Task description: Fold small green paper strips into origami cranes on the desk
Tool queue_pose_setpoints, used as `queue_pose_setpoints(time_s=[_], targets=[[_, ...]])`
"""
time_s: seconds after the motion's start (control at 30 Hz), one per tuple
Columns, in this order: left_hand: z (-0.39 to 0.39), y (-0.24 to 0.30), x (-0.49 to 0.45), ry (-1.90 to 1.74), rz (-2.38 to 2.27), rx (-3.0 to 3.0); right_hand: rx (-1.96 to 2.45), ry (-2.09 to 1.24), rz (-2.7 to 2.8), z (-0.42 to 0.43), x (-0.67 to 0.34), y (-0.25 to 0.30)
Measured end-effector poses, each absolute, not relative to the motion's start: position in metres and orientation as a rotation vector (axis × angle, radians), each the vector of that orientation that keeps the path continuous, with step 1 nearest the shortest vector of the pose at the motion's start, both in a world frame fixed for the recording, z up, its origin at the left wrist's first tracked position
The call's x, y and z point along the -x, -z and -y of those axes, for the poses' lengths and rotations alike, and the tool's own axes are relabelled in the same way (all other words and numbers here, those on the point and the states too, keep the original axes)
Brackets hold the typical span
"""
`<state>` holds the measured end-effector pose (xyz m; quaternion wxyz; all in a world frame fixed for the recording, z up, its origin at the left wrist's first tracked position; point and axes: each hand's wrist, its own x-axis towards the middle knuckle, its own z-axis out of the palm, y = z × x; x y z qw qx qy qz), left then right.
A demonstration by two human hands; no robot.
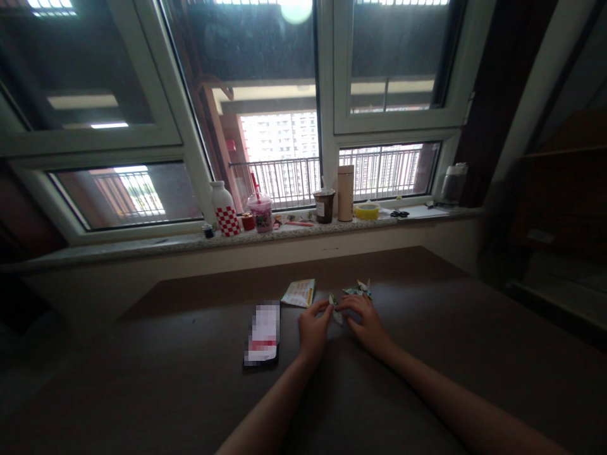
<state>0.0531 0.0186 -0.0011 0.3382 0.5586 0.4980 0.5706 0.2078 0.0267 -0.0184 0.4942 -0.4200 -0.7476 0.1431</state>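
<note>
dark brown wood made up the table [427,354], and near its far middle both hands met over a small folded piece of printed paper [334,305]. the left hand [313,330] pinched its left end between thumb and fingertips, and the right hand [367,322] pinched the other end, fingers curled. just beyond the right hand lay a crumpled green-and-white paper shape [359,290]. a flat printed leaflet [299,292] lay near it, and a dark phone [262,335] rested just left of the left hand.
</note>
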Motion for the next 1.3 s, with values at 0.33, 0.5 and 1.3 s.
queue_pose_setpoints(time_s=[0.33,0.5,1.3], targets=[[-0.024,0.006,-0.050,-1.499,-1.203,-1.462,0.973,-0.408,1.755,-0.038,-0.214,0.025],[-0.024,0.003,-0.044,-1.433,-1.196,-1.588,1.011,-0.519,1.673,-0.040,-0.217,0.026],[-0.021,0.003,-0.052,-1.443,-1.281,-1.524,1.081,-0.769,1.464,-0.037,-0.209,0.021]])
